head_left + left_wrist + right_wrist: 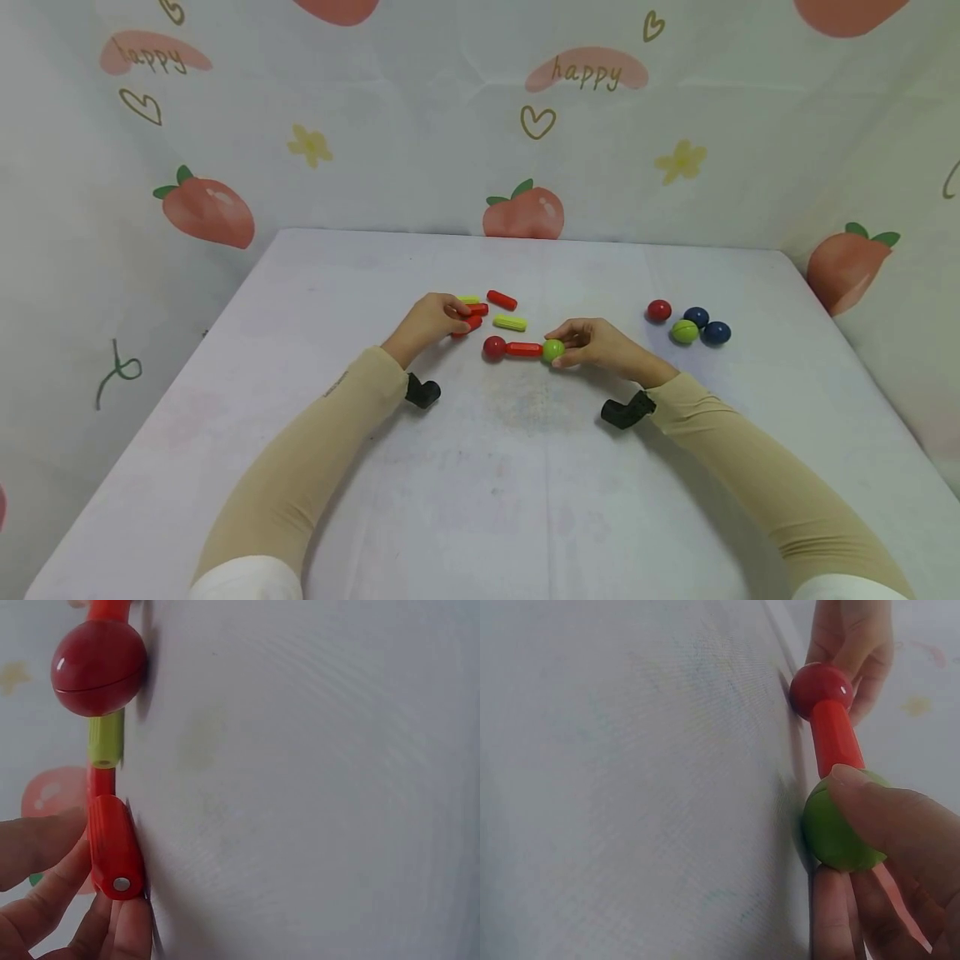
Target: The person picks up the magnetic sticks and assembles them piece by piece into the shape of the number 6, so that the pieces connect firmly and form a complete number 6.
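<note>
Pinching the green ball (pixel 553 351) near frame centre, the right hand (pixel 603 345) is seemingly steadying the adjoining rod (pixel 524 350) and red ball (pixel 494 348) while the left hand (pixel 429 322) is gripping a loose red rod (pixel 114 844), likely needing lifting and aligning next.

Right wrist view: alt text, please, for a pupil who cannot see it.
The right hand holds a green ball at the near end of a red rod, with a red ball at its far end. The left hand shows beyond; a pale tabletop fills the left.
</note>
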A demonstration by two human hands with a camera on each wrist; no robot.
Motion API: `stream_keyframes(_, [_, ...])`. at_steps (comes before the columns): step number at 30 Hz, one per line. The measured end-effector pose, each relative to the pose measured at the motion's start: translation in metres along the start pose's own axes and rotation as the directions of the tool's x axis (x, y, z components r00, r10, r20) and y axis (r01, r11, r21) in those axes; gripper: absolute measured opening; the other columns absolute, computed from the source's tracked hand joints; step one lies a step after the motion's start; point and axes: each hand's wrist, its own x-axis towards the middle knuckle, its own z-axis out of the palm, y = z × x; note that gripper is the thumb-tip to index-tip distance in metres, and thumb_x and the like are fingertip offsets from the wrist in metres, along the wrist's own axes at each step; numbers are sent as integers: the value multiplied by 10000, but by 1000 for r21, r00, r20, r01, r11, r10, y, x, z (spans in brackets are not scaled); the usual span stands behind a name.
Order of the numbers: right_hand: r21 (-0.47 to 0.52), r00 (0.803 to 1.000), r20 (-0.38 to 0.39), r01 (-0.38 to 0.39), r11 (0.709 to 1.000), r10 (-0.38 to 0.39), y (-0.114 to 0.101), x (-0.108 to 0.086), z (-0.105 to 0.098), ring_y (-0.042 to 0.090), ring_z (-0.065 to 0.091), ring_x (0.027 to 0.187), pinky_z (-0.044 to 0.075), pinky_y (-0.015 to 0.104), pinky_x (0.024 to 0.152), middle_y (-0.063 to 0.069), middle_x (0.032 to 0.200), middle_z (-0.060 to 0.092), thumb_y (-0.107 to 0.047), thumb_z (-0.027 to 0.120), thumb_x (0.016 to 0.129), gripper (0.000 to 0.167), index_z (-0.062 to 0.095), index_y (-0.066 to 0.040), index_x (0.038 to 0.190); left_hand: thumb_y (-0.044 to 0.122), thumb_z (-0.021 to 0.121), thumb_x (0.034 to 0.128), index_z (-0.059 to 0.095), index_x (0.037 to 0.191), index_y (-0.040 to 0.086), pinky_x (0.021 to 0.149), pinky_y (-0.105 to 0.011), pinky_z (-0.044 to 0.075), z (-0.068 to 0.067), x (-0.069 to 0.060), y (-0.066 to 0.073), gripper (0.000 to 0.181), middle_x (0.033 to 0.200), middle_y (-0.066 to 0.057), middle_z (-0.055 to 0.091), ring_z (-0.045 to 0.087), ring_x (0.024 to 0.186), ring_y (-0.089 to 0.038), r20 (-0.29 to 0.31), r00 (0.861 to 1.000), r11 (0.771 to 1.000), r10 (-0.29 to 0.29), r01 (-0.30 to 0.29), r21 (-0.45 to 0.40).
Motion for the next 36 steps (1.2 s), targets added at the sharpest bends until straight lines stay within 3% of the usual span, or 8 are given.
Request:
stream_keyframes(13, [-11,1000,5,-3,1000,3,0,-1,-1,191,563,1050,466,231,887,102,1205,653,-151,766,915,444,645,-49,1330,90,706,942,669,1282,95,866,-303,473,3,5,1,342,1299,-132,626,554,1123,-259,22,1000,1000,-20,20,24])
stream_keyframes(25, [-3,1000,8,-6,1000,6,1,2,-1,182,568,1051,474,210,867,117,1248,656,-149,770,912,443,647,-48,1325,115,720,935,679,1265,109,826,-278,452,2,4,2,333,1252,-121,621,544,1087,-239,31,999,998,-36,34,56])
stream_keyframes(36, [1,1000,3,-9,1000,9,1,2,-1,194,584,1089,485,206,915,143,1318,648,-148,780,903,450,648,-46,1321,125,675,958,660,1328,148,783,-275,477,-6,-10,6,371,1331,-137,602,556,1100,-249,59,998,998,-16,12,66])
